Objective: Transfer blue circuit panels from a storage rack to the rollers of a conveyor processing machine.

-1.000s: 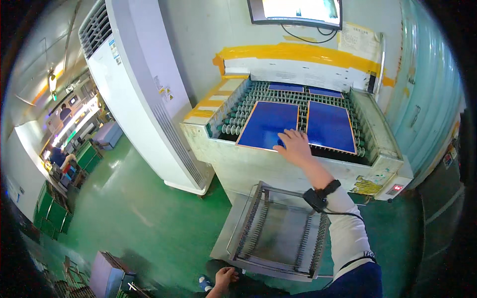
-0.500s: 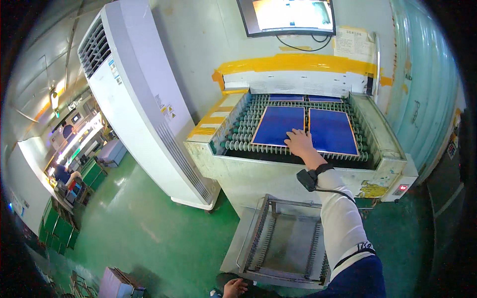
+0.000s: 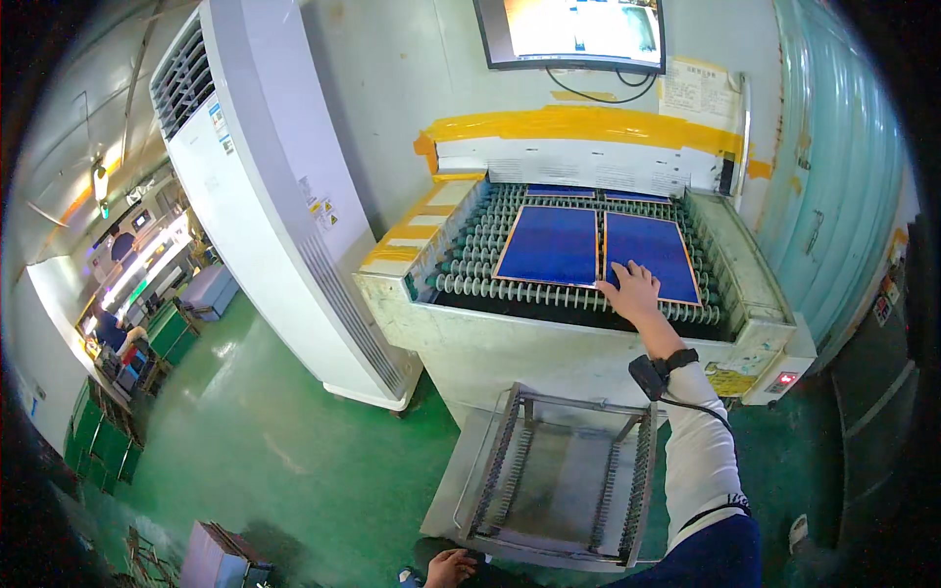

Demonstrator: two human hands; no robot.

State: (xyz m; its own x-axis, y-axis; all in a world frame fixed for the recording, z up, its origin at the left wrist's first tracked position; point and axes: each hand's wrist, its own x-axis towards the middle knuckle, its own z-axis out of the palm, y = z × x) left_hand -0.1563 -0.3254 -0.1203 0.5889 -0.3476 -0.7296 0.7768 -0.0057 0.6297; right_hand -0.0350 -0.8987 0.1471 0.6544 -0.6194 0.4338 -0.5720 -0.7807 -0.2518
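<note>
Two flat blue panels with copper-coloured edges lie side by side on the conveyor's rollers: the left panel and the right panel. Over the near left corner of the right panel is my right hand, palm down, fingers spread, with fingertips on or just above its surface. It grips nothing. At the lower edge, by my dark-clothed lap, my left hand rests with its fingers curled in and nothing visible in them. Farther back, two more blue panels show only partly beneath the machine's white cover.
An empty slotted metal rack stands below the machine's front wall. To the left rises a tall white air conditioner. A monitor hangs above. People sit at benches far left; stacked boards stand lower left.
My right hand has shifted right, from the gap between the two panels onto the right panel's near corner. The view has moved slightly; my left hand stays at my lap.
</note>
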